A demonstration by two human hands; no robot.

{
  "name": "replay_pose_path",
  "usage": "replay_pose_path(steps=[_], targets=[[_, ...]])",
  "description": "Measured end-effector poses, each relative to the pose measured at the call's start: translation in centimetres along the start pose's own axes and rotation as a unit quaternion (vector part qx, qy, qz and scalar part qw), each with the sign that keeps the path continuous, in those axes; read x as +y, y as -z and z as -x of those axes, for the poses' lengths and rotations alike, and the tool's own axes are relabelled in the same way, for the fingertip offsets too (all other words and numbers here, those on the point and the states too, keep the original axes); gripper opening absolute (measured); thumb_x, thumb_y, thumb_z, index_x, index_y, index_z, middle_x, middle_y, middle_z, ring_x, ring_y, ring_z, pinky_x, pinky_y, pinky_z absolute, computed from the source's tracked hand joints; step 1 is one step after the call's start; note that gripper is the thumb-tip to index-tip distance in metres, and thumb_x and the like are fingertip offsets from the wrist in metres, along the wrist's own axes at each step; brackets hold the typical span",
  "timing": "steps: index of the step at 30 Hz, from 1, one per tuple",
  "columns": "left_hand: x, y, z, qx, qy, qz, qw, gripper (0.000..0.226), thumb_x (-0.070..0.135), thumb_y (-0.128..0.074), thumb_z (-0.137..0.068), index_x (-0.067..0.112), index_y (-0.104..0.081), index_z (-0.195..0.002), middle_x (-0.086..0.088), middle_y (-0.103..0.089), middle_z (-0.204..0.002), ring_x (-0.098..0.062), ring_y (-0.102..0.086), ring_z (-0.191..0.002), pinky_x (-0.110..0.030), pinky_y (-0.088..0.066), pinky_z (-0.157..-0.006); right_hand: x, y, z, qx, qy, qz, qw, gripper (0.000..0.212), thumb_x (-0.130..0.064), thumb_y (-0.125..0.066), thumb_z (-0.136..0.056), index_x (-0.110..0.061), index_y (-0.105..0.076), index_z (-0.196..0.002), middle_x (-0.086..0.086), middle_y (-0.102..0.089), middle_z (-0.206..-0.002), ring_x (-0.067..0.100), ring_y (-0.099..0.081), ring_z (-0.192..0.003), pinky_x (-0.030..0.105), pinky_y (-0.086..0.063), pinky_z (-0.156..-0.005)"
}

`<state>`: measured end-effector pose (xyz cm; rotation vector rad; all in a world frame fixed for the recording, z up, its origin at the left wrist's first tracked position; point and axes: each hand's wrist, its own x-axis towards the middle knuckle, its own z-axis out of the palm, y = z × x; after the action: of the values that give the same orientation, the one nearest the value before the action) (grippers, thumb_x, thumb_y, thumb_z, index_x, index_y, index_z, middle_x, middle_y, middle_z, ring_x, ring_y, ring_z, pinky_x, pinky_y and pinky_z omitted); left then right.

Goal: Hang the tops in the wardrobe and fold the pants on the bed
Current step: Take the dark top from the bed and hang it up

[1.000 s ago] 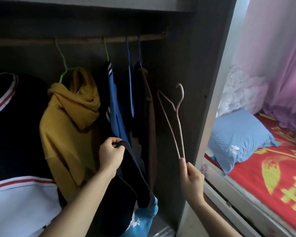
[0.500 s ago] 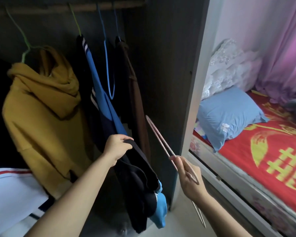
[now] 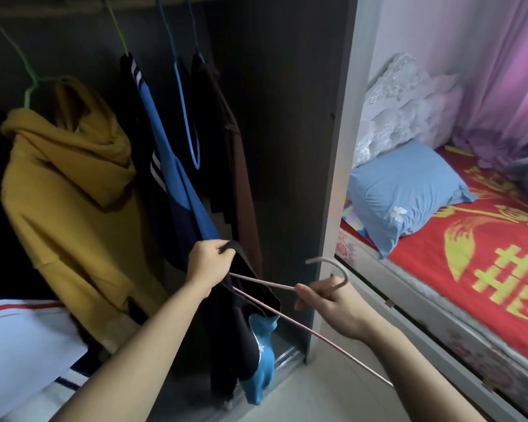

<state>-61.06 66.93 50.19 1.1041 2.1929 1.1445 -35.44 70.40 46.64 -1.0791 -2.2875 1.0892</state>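
The dark top (image 3: 241,327) hangs limp and light inside the wardrobe (image 3: 287,117). It looks soft enough to slide off unless held at the neck. The left hand (image 3: 209,264), arm outstretched, grips its upper edge. The right hand (image 3: 333,303) pinches the thin, stiff hanger (image 3: 262,281) below its hook.

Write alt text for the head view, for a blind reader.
A person's left hand grips a black and light-blue fabric top before a dark wardrobe; the right hand holds a thin pink wire hanger near its hook. A mustard hooded top hangs inside; a red-covered bed lies right.
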Motion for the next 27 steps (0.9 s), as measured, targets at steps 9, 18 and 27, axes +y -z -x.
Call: replay_pose_path(steps=[9, 18, 27], targets=[[4.3, 0.1, 2.6, -0.125, -0.169, 0.016, 0.978, 0.032, 0.007, -0.063, -0.088, 0.022, -0.072, -0.114, 0.006, -0.074, -0.09, -0.008, -0.069, -0.089, -0.019, -0.052, -0.087, -2.8, -2.8, -4.5, 0.01, -0.048, -0.046, 0.998, 0.041, -0.033, -0.047, -0.096, -0.022, -0.076, -0.069, 0.001, -0.064, -0.058, 0.014, -0.058, -0.056, 0.035, -0.048, -0.06], [2.5, 3.2, 0.6, -0.024, -0.211, -0.297, 0.931, 0.036, 0.03, -0.041, -0.097, 0.017, -0.04, -0.064, -0.009, -0.061, -0.072, -0.037, -0.059, -0.08, -0.037, -0.029, -0.066, -6.3, -0.6, -3.8, -0.008, 0.031, -0.26, 0.965, 0.034, -0.045, -0.06, -0.084, -0.016, -0.077, -0.085, 0.001, -0.043, -0.053, 0.016, -0.039, -0.047, 0.025, -0.032, -0.044], [3.7, 5.6, -1.4, 0.026, -0.098, -0.203, 0.974, 0.037, 0.032, -0.035, -0.099, 0.007, -0.063, -0.103, -0.014, -0.066, -0.104, -0.038, -0.059, -0.102, -0.039, -0.043, -0.084, -2.3, 0.9, -1.9, 0.02, -0.058, -0.036, 0.997, 0.066, -0.063, -0.028, -0.096, -0.009, -0.059, -0.074, 0.0, -0.054, -0.063, 0.011, -0.051, -0.061, 0.025, -0.047, -0.069]])
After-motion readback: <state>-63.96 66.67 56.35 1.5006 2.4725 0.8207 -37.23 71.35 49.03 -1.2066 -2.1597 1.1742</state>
